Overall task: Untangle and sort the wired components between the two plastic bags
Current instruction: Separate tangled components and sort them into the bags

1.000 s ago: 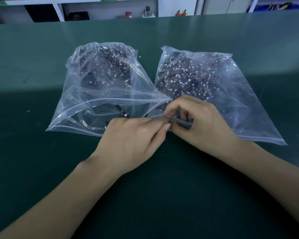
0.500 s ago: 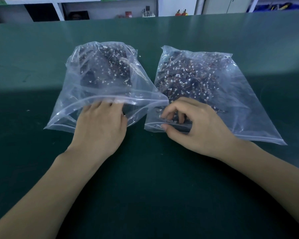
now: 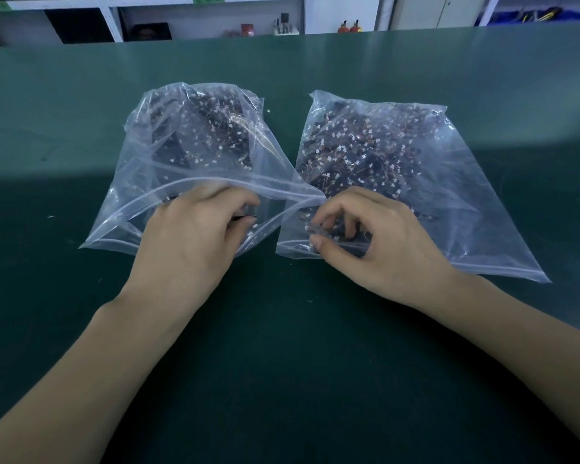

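Note:
Two clear zip bags lie side by side on the green table, mouths toward me. The left bag (image 3: 138, 195) and the right bag (image 3: 476, 195) each hold a tangle of dark wired components with small white plugs, one heap (image 3: 208, 135) at the left and one (image 3: 355, 155) at the right. My left hand (image 3: 195, 239) is inside the left bag's open mouth, fingers curled, thumb and fingertips pinching a dark component (image 3: 243, 216). My right hand (image 3: 379, 246) reaches into the right bag's mouth, its curled fingers and thumb pinching components (image 3: 335, 229) there.
The green table (image 3: 298, 363) stretches wide around the bags and toward me. White shelving (image 3: 211, 15) with small items stands beyond the far edge. A few tiny white bits lie on the cloth left of the bags.
My left hand left the right bag's mouth, moved left into the left bag's opening and curled its fingers on a component. My right hand stayed at the right bag's mouth.

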